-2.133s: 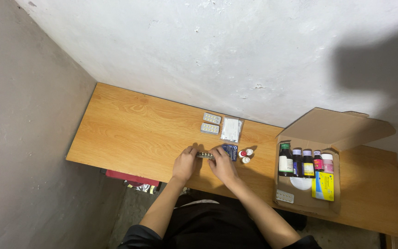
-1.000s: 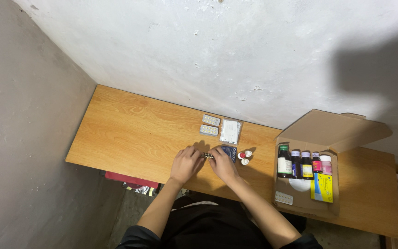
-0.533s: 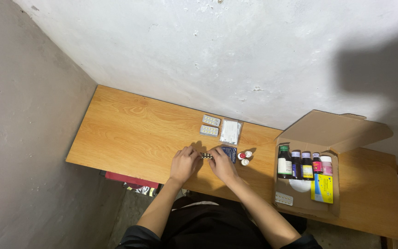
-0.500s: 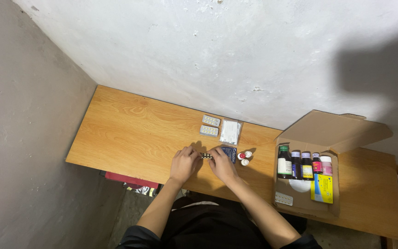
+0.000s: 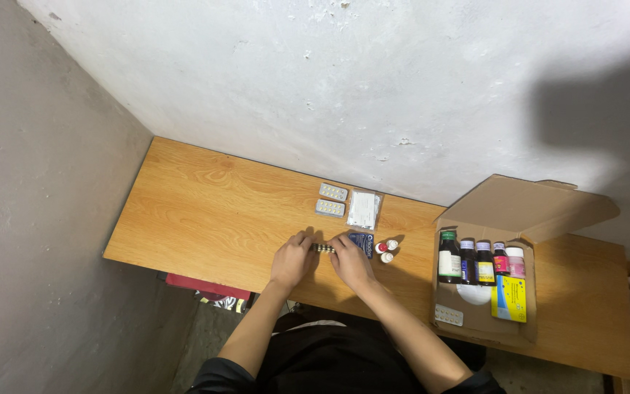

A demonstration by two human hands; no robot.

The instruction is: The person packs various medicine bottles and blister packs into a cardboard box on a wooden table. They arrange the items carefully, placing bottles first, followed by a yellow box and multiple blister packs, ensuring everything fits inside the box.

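Head view showed the person's dark-clothed lap nearest, with both forearms stretched forward over a wooden surface (image 5: 205, 211). A small blister strip (image 5: 323, 249) was pinched between the two hands just above that surface: the left hand (image 5: 292, 260) was curled closed on its left end, and the right hand (image 5: 351, 263) was closed on its right end, fingertips bent down over it. A dark blue carton (image 5: 363, 243) lay touching the right hand's far side, and its end could not be seen well enough to tell whether it was open. Just beside it to the right, three small vials (image 5: 385, 250) with red and white caps were clustered.

To the right, an open cardboard box (image 5: 526, 208) held a row of syrup bottles (image 5: 475, 260) standing upright, with a yellow packet (image 5: 510, 298) and another blister strip (image 5: 449, 315) lying flat in front of them.

Farther back on the surface, two blister packs (image 5: 332, 200) lay side by side next to a clear sachet (image 5: 364, 209), well apart from the hands. As far as could be judged, several items had been laid out on the surface, while most remained in the box. Beyond, a rough white wall (image 5: 373, 80) was seen.
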